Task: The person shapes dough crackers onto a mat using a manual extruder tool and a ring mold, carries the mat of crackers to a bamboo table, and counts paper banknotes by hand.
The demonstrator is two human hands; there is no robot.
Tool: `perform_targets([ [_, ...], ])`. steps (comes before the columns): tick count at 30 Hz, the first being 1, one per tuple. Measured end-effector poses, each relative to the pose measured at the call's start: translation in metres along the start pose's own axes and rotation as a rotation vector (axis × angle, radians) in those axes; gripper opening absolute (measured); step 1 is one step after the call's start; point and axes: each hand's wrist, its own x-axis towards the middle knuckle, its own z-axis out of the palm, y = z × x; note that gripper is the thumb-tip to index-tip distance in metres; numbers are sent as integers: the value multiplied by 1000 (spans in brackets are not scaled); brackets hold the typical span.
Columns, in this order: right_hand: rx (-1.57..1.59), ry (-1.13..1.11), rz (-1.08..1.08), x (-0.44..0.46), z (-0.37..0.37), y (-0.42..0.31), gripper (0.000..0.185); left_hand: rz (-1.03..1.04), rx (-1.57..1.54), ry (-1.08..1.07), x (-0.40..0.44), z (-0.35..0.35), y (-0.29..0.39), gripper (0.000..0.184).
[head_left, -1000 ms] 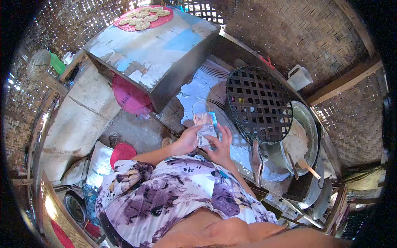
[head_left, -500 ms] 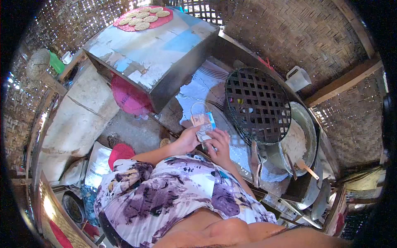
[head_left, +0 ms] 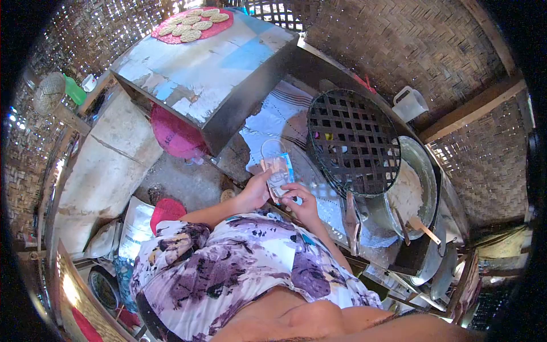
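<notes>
A small stack of banknotes (head_left: 277,172), brownish with a blue edge behind, is held upright in front of my body. My left hand (head_left: 254,192) grips the notes along their left side, fingers closed. At their lower right corner, my right hand (head_left: 301,204) has its thumb and fingers pinched together on the notes. A thin clear ring-shaped rim (head_left: 274,149) shows just beyond the notes. Beneath lies a white cloth (head_left: 266,125) with dark stripes.
To the right, a dark woven basket (head_left: 354,142) sits beside a large pot (head_left: 428,162) of pale dough-like mix with a wooden-handled utensil (head_left: 424,231). Ahead, a worn box-like table (head_left: 228,71) bears a pink sheet with several flat round pieces. A plastic jug (head_left: 410,104) stands by the woven wall.
My right hand has shifted slightly down, its fingers curling from spread across the notes to a pinch at their lower corner. My left hand keeps its hold.
</notes>
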Motion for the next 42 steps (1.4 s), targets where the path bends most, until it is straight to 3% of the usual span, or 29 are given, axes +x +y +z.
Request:
perform_targets([
  [3,162,-24,83,0,-4,9,7,7,-3,8,0,0,-1,35],
  [6,371,92,278,1,0,4,9,16,15,39,6,-7,-5,36],
  [12,333,317,280,5,3,16,11,-18,16,16,6,-14,-5,37],
  [15,541,376,421,9,0,18,15,-17,-15,-15,9,-18,-6,37],
  [20,900,469,453,15,-2,3,15,17,13,-26,19,-36,-10,37],
  [24,1016,408,421,16,-7,4,14,115,5,179,43,-62,-12,32],
  [28,1022,367,451,17,-8,-1,14,328,487,376,87,-91,-11,32],
  [31,1027,340,458,17,-9,-7,14,528,1168,411,91,-84,2,40],
  [34,1022,302,447,16,-13,-12,13,1068,1587,668,70,-44,15,47],
  [37,1006,293,444,15,-17,-19,12,907,1303,-3,33,-8,29,50],
  [40,971,261,471,16,-19,-33,12,432,996,-435,3,25,39,47],
  [42,936,290,492,17,-19,-30,11,243,977,-390,5,24,35,43],
])
